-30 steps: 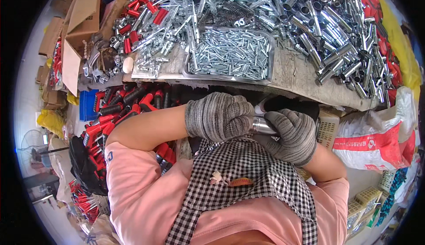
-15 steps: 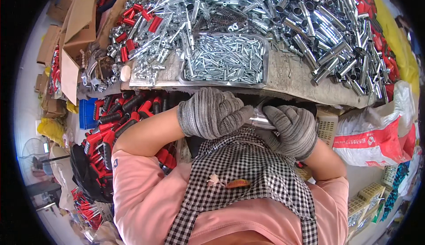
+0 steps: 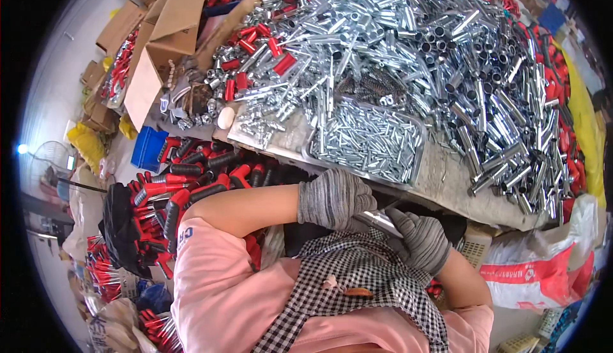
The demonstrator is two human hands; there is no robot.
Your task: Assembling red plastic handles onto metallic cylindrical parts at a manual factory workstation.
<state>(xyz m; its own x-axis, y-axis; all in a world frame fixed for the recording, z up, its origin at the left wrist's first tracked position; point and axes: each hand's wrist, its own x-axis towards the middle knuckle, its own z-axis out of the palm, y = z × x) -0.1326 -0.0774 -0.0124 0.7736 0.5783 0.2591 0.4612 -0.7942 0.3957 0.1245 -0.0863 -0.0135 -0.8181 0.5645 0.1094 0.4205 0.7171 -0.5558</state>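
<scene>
Beyond the workbench (image 3: 447,180) edge lies a heap of metal tubes (image 3: 447,66); a tray of small pins (image 3: 370,139) sits nearer. Below that edge, the gloved left hand (image 3: 333,198) and right hand (image 3: 421,241) are both closed round one shiny metal tube (image 3: 378,221).

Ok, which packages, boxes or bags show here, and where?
Open cardboard box: upper left, brown, flaps up.
Smaller cardboard boxes: far left, brown.
Blue crate: left, under the bench edge.
Printed sack: lower right, white and red.
Yellow bag: left, crumpled.
</scene>
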